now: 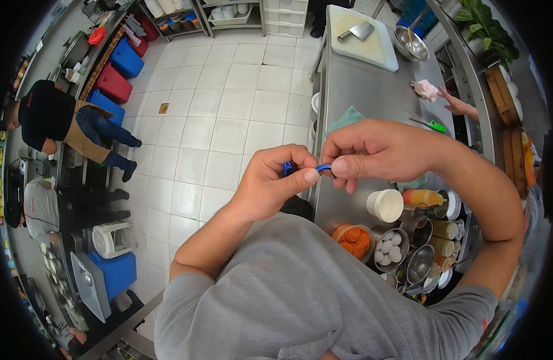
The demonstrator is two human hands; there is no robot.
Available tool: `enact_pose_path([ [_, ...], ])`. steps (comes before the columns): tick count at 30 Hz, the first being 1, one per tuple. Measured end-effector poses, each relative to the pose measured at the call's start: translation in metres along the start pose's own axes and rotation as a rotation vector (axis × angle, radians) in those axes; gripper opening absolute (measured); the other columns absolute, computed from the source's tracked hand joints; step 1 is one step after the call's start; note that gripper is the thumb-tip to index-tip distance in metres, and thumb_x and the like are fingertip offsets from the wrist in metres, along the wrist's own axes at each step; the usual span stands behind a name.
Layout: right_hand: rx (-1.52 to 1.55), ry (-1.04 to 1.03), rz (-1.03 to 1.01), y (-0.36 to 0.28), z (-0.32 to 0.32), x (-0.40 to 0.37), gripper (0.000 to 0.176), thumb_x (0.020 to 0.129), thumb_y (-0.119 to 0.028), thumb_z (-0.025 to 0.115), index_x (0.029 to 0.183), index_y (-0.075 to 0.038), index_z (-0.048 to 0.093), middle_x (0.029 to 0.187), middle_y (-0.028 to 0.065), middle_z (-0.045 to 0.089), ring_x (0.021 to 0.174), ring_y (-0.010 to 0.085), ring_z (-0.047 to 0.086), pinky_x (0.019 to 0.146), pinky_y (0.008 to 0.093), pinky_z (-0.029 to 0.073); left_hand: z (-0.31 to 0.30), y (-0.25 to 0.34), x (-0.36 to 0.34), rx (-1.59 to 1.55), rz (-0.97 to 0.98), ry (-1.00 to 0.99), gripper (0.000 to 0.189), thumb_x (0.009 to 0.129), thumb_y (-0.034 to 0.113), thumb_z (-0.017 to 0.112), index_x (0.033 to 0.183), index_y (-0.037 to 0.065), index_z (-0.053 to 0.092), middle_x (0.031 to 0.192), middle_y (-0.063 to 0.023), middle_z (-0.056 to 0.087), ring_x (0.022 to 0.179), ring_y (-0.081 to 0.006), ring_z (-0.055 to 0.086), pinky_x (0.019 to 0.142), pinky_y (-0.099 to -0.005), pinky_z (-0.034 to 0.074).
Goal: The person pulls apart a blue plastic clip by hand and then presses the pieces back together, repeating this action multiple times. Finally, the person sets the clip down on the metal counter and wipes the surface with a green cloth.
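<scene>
Strip [325,167], blue and slim, bridges the small gap between the two hands, in front of the chest and by the edge of the steel table [351,87]; its long axis runs crosswise, left to right, slightly bowed. Left hand [273,180] and right hand [372,153] each pinch it between thumb and fingers, probably to steady both ends; which end is its front cannot be told. Beyond, a green cloth [346,119] and white tub [381,206] sit on the table, presumably for easy reach.
</scene>
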State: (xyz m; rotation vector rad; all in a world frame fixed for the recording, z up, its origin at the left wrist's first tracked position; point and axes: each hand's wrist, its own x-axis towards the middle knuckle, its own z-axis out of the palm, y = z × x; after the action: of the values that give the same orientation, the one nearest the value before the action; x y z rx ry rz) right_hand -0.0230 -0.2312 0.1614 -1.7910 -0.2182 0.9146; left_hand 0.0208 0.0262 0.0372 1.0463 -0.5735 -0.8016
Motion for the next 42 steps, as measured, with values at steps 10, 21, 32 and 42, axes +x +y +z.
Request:
enact_pose_path([
  [10, -0.022, -0.041, -0.012, 0.003, 0.000, -0.001, 0.043, 0.118, -0.043, 0.061, 0.123, -0.002, 0.070, 0.102, 0.0047, 0.076, 0.095, 0.0134, 0.075, 0.089, 0.0324, 0.060, -0.001, -0.006, 0.001, -0.155, -0.064, -0.047, 0.017, 0.109, 0.019, 0.080, 0.109, 0.002, 0.077, 0.087, 0.0036, 0.064, 0.072, -0.0048, 0.049, 0.062, -0.0245, 0.039],
  [21, 0.018, -0.031, 0.001, 0.002, -0.001, 0.000, 0.038, 0.117, -0.037, 0.065, 0.126, 0.000, 0.068, 0.109, 0.0022, 0.072, 0.101, 0.0107, 0.072, 0.091, 0.0302, 0.059, 0.001, -0.004, 0.000, -0.011, 0.013, 0.002, 0.018, 0.109, 0.021, 0.080, 0.107, 0.003, 0.077, 0.087, 0.0045, 0.064, 0.075, -0.0041, 0.049, 0.065, -0.0246, 0.039],
  [32, -0.148, -0.040, -0.070, 0.002, -0.001, -0.002, 0.038, 0.117, -0.039, 0.065, 0.127, -0.002, 0.069, 0.105, 0.0041, 0.073, 0.099, 0.0125, 0.072, 0.091, 0.0339, 0.058, 0.002, -0.010, 0.001, -0.272, -0.069, -0.052, 0.019, 0.111, 0.022, 0.078, 0.108, 0.003, 0.075, 0.083, 0.0027, 0.061, 0.069, -0.0058, 0.047, 0.060, -0.0245, 0.037],
  [42, -0.051, 0.021, 0.002, -0.002, 0.005, -0.001, 0.039, 0.117, -0.040, 0.065, 0.127, -0.002, 0.068, 0.107, 0.0056, 0.073, 0.097, 0.0137, 0.073, 0.090, 0.0346, 0.058, 0.004, -0.005, -0.002, -0.023, 0.043, 0.029, 0.021, 0.112, 0.024, 0.077, 0.107, 0.004, 0.075, 0.088, 0.0038, 0.065, 0.074, -0.0044, 0.050, 0.064, -0.0232, 0.040],
])
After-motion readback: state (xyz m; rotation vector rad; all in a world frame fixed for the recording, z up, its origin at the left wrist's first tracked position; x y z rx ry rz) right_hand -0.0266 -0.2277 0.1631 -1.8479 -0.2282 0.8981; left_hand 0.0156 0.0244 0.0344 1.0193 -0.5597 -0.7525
